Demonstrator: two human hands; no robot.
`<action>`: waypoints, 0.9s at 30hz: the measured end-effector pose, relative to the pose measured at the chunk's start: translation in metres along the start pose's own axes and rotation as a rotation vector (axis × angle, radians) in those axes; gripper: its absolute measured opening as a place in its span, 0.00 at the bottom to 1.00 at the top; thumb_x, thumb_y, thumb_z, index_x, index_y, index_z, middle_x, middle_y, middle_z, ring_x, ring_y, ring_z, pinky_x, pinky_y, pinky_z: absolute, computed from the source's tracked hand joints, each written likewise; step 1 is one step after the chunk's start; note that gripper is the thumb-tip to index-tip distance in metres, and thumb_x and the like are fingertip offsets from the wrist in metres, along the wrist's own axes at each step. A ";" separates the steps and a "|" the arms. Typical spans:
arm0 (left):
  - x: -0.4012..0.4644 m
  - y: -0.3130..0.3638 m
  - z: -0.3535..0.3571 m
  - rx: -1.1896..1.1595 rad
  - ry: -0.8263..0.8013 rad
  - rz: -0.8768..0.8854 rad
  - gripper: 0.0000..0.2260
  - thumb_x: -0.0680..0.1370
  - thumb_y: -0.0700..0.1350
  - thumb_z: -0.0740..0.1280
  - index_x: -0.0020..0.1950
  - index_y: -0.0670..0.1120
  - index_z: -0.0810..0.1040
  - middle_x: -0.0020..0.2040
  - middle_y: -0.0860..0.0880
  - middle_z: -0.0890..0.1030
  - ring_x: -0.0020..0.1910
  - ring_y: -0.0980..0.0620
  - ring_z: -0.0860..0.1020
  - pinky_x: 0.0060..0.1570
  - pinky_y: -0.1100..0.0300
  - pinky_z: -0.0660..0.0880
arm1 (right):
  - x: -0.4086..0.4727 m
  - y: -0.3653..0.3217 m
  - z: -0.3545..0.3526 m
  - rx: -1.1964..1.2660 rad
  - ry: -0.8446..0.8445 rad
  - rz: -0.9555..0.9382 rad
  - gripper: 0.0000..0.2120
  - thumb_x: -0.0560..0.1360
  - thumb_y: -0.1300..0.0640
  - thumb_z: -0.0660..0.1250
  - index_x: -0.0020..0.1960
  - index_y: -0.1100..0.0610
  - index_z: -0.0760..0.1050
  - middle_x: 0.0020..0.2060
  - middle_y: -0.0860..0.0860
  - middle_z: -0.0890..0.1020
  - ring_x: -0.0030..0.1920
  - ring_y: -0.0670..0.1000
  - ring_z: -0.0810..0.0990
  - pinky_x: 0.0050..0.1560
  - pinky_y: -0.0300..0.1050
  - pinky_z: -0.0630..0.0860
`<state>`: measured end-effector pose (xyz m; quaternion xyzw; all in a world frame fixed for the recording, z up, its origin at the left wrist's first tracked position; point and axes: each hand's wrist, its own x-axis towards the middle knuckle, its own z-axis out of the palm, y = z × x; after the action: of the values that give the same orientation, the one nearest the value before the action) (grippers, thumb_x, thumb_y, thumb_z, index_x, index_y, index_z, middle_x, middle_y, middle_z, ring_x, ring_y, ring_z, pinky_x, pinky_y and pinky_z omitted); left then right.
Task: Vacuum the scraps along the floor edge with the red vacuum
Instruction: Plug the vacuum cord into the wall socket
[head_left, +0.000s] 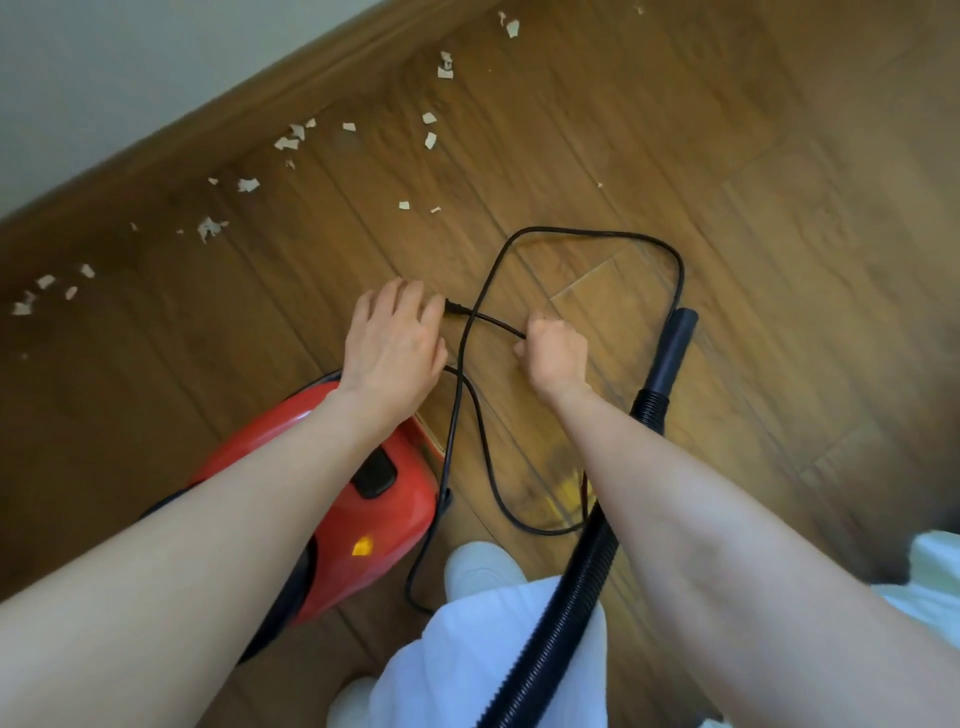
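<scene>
The red vacuum (363, 514) sits on the wood floor at lower left, partly under my left forearm. Its black ribbed hose (576, 582) runs up the right side to a smooth black nozzle tube (675, 348) lying on the floor. A thin black power cord (597, 236) loops across the floor in front of me. My left hand (392, 338) holds the cord's plug end under its fingers. My right hand (553, 353) is fisted around the cord a short way along. White paper scraps (291, 140) lie scattered along the skirting board.
A wooden skirting board (234, 114) and pale wall run diagonally across the upper left. My white shoe (483, 566) and white clothing are at the bottom centre. Something white (935, 566) shows at the right edge.
</scene>
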<state>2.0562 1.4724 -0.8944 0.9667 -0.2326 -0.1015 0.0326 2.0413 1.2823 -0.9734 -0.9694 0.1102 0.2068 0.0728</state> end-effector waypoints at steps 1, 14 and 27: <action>-0.003 0.001 -0.007 -0.002 -0.005 -0.003 0.17 0.75 0.45 0.66 0.62 0.40 0.75 0.62 0.39 0.76 0.64 0.38 0.72 0.61 0.42 0.70 | -0.007 0.006 -0.010 -0.011 -0.008 -0.009 0.12 0.77 0.57 0.64 0.57 0.62 0.72 0.51 0.59 0.81 0.51 0.60 0.79 0.40 0.48 0.69; -0.079 0.051 -0.189 -0.087 -0.029 -0.052 0.17 0.73 0.44 0.68 0.61 0.39 0.77 0.60 0.39 0.78 0.62 0.38 0.74 0.59 0.44 0.71 | -0.148 0.087 -0.208 0.812 -0.206 0.522 0.05 0.73 0.62 0.64 0.42 0.55 0.78 0.40 0.54 0.82 0.41 0.54 0.80 0.46 0.51 0.79; -0.235 0.052 -0.450 -0.128 0.136 -0.264 0.19 0.73 0.43 0.71 0.63 0.39 0.78 0.61 0.39 0.78 0.63 0.39 0.75 0.61 0.43 0.72 | -0.365 -0.057 -0.512 1.234 -0.120 -0.147 0.09 0.78 0.61 0.65 0.57 0.58 0.80 0.37 0.52 0.83 0.39 0.48 0.81 0.46 0.41 0.78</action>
<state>1.9235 1.5403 -0.4066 0.9895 -0.0939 -0.0536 0.0961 1.9268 1.3090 -0.3531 -0.7403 0.1382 0.1536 0.6397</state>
